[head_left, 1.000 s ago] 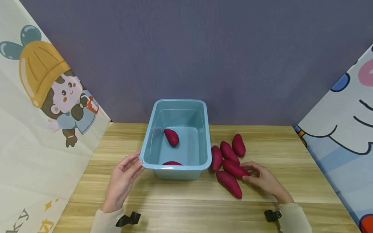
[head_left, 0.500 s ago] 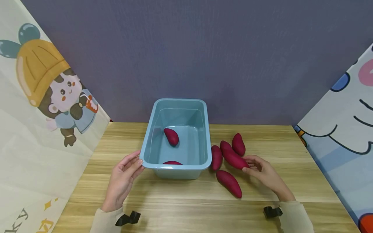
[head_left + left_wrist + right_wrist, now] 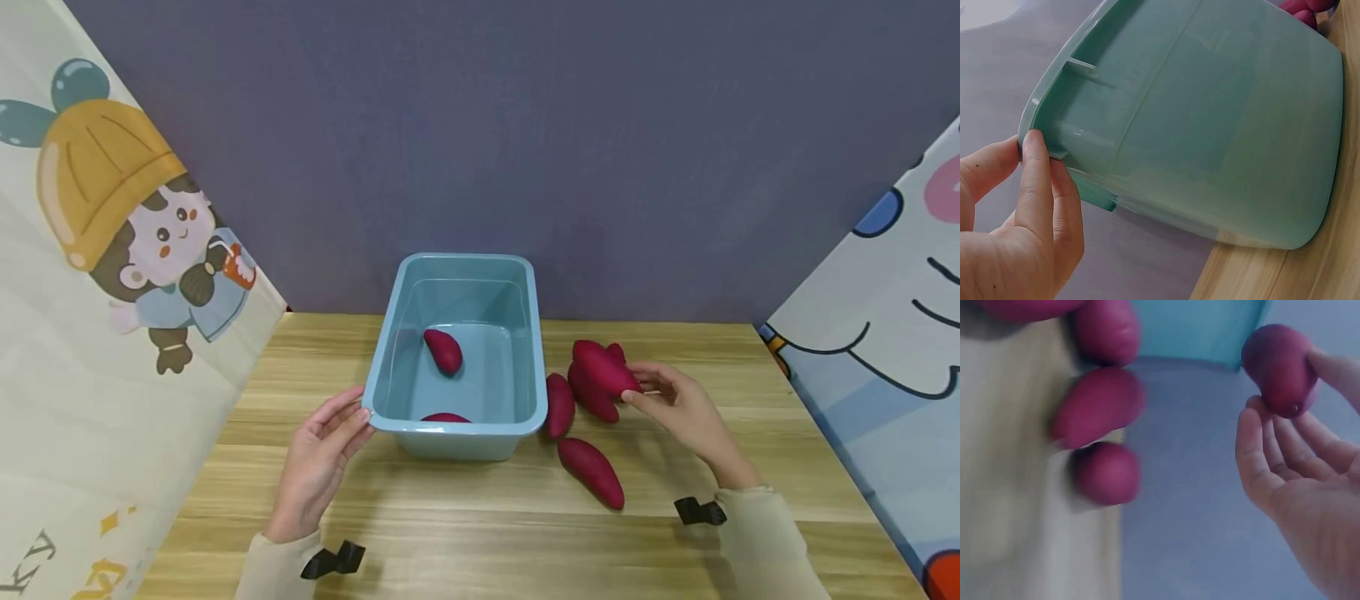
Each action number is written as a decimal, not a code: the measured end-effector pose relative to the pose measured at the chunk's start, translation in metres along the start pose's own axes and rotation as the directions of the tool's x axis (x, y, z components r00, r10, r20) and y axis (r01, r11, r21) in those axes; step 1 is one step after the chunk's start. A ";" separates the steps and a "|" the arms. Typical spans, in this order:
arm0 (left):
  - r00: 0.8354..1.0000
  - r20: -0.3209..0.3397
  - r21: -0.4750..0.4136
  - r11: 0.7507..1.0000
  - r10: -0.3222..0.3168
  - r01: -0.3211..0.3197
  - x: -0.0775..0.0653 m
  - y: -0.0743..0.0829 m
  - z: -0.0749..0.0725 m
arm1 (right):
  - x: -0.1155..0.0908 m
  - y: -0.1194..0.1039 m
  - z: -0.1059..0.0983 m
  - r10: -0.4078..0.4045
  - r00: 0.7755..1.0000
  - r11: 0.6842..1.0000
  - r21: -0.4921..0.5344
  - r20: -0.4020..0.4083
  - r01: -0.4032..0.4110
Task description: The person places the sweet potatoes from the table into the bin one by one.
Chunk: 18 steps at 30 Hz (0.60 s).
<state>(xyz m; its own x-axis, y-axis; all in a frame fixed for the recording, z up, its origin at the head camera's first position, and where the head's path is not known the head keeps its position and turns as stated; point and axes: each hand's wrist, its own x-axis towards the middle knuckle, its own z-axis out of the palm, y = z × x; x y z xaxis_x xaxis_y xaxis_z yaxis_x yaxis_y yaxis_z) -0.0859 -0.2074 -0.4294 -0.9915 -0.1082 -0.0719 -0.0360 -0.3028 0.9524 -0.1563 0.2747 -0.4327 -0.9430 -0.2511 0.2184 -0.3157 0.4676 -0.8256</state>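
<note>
My left hand pinches the near left corner of a light blue plastic bin, thumb on the rim and fingers under it, as the left wrist view shows. My right hand holds a dark red sweet potato by one end, between thumb and fingertips. In the right wrist view this held sweet potato is off the table, apart from the others. Inside the bin lie two more, one sweet potato in the middle and one partly hidden behind the near wall.
Several sweet potatoes lie on the wooden table right of the bin: one sweet potato beside its wall, another sweet potato nearer me, others partly covered by the held one. A grey-purple wall stands behind the bin.
My right hand has lifted the sweet potato from among the others and moved it away from me, over the farther ones. The left hand and the bin stay in place.
</note>
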 end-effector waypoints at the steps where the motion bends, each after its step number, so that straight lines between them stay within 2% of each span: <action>1: 1.000 -0.001 -0.001 1.000 -0.002 0.002 0.000 0.000 0.001 | 0.004 -0.005 -0.002 -0.003 1.000 1.000 -0.008 -0.003 0.003; 9: 1.000 -0.010 -0.004 1.000 -0.001 0.001 0.001 -0.001 0.009 | 0.048 -0.062 -0.018 -0.055 0.998 0.992 -0.113 0.020 0.057; 13: 1.000 -0.013 -0.014 1.000 0.002 -0.002 0.002 -0.002 0.013 | 0.071 -0.090 -0.019 -0.067 0.996 0.987 -0.141 0.053 0.073; 18: 1.000 -0.012 -0.023 1.000 0.005 -0.006 0.003 -0.002 0.018 | 0.098 -0.115 -0.013 -0.092 0.993 0.978 -0.178 0.077 0.105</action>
<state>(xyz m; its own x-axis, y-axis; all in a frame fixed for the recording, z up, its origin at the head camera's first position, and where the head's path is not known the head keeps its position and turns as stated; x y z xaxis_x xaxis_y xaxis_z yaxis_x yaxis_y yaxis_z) -0.0906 -0.1905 -0.4262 -0.9901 -0.1216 -0.0706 -0.0275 -0.3242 0.9456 -0.2135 0.2077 -0.3097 -0.8990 -0.3577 0.2529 -0.4264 0.5821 -0.6924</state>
